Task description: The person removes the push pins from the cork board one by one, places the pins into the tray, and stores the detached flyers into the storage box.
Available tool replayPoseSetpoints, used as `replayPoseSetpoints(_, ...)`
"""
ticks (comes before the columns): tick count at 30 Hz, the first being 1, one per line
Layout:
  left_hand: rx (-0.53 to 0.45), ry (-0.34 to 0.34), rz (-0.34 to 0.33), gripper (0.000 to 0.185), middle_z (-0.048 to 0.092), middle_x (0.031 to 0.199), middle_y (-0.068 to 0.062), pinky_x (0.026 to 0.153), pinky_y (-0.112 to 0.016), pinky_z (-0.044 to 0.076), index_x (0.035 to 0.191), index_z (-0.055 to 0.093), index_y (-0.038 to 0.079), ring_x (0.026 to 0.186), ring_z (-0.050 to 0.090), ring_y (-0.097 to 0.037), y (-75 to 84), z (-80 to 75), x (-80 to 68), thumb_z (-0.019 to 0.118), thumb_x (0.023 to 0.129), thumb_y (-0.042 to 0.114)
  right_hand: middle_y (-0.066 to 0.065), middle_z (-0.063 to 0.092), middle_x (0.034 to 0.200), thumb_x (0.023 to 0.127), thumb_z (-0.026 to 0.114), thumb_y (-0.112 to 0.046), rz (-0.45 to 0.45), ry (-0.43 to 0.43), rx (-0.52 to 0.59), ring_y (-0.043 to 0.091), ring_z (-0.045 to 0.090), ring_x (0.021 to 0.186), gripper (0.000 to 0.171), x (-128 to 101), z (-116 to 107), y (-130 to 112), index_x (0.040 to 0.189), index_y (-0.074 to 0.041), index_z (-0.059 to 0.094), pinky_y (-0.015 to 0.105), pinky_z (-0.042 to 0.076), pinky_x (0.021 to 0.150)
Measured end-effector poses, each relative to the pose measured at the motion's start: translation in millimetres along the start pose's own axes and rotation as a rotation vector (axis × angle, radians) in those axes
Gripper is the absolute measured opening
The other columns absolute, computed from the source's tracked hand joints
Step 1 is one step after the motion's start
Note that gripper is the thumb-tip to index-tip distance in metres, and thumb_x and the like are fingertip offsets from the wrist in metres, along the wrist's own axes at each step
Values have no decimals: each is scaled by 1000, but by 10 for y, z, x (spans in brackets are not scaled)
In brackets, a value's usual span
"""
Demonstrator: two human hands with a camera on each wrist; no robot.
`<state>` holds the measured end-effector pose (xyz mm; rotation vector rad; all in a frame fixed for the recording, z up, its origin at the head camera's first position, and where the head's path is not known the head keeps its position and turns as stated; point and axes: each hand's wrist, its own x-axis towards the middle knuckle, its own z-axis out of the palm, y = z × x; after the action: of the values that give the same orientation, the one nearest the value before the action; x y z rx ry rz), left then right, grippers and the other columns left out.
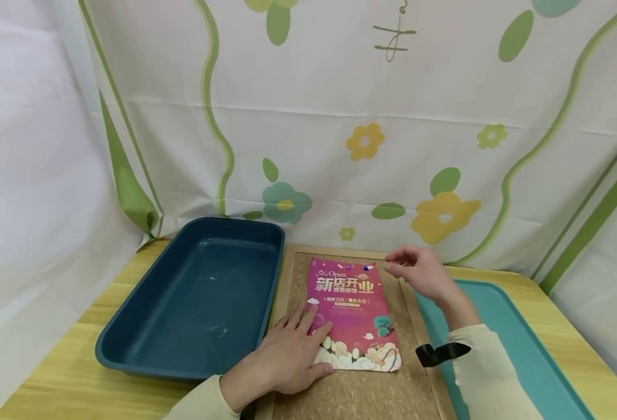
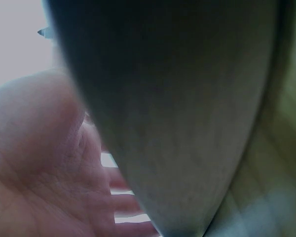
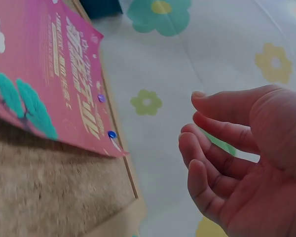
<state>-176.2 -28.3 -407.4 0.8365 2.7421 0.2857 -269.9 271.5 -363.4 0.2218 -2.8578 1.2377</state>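
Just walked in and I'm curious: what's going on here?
A person's left hand rests on the lower left of a pink store-opening poster lying on a framed cork board. Their right hand, seemingly empty, hovers near the board's top right corner. Two apparent blue pushpins sit near the poster's top edge. A dark blue tray sits left, a teal tray right.

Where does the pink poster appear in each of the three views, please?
Head: pink poster, lower half, just right of centre.
Left wrist: not visible.
Right wrist: upper left, cut by the picture edge.
Shared landmark: cork board, in head and right wrist views.
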Motion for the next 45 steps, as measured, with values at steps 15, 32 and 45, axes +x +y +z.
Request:
replayPoseSetpoints(15, 3, 4, -7, 75, 26, 177, -12, 124, -65, 36, 164, 42, 27, 166, 18, -39, -27, 1, -1, 61, 100, 61, 15, 71, 105, 103, 68, -13, 37, -6, 40, 30, 66, 94, 21, 416, 435, -144, 119, 0, 71, 33, 56, 74)
replayPoseSetpoints(32, 22, -4, -10, 75, 27, 177, -11, 125, -63, 35, 164, 42, 28, 166, 18, -39, -4, -15, 13, 61, 100, 63, 9, 73, 107, 102, 73, -21, 266, 34, 6, 21, 69, 89, 15, 652, 878, -137, 114, -13, 75, 28, 55, 71)
replayPoseSetpoints(45, 11, -18, -7, 75, 26, 177, -12, 125, -64, 34, 164, 42, 27, 166, 17, -39, -10, 0, 8, 59, 101, 62, 10, 71, 114, 102, 72, -25, 362, 62, 60, 23, 66, 92, 13, 643, 935, -118, 108, -16, 79, 27, 53, 66)
